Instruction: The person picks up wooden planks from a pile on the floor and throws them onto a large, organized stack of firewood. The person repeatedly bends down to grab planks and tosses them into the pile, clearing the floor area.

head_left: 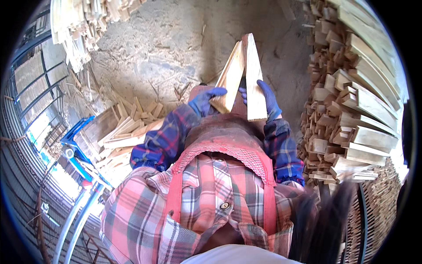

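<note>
Both my hands wear blue-purple gloves. My left hand closes around the lower end of a short wooden board, which tilts up and to the right. A second wooden board, paler and more upright, is in my right hand; its fingertips show past the board's left edge, and the thumb side lies along its right. The boards come together at their far ends and spread apart near my hands, forming a narrow wedge. They are held in front of my stained red apron.
A tall stack of cut boards rises along the right side. Loose wood pieces lie in a heap at left, beside a blue metal frame. More strips are piled at the far left. Dusty ground stretches ahead.
</note>
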Demonstrator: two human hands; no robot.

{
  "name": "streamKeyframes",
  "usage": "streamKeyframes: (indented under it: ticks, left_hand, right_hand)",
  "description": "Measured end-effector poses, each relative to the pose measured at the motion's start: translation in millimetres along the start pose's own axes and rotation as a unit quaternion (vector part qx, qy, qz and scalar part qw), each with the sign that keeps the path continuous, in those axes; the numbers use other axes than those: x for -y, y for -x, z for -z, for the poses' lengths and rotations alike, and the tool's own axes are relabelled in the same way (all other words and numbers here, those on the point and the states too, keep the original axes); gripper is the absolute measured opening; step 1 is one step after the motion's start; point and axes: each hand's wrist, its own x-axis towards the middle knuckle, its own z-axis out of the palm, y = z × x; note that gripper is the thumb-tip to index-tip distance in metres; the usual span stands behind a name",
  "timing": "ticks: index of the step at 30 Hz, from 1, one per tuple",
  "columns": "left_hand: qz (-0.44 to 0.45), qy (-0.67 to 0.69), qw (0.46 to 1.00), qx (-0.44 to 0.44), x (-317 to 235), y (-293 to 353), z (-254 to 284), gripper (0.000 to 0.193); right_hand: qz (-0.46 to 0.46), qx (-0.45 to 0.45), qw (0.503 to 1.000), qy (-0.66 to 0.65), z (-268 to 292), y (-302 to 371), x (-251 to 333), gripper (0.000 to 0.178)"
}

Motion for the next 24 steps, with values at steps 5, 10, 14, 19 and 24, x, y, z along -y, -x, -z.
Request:
streamKeyframes:
  ticks: [5,10,14,19,24]
  left_hand:
    - [-0.173,-0.319,0.931,0.043,9,32,-56,0.064]
    - [-0.228,-0.330,0.913,0.075,-43,33,-98,0.067]
    - [-0.310,-0.399,0.860,0.075,-101,55,-127,0.068]
    - [-0.422,-0.361,0.831,0.024,-226,62,-173,0.076]
    - [-0.440,-0.323,0.837,0.032,-334,69,-194,0.085]
  right_hand:
    - [0.052,0.036,0.997,0.049,-66,23,9,0.054]
    - [0.232,0.063,0.947,0.212,-122,-7,43,0.058]
    - [0.315,0.053,0.910,0.265,-172,-37,83,0.070]
    - [0.354,0.040,0.891,0.282,-299,-63,165,0.076]
    - [0.366,0.060,0.881,0.294,-385,-119,228,0.079]
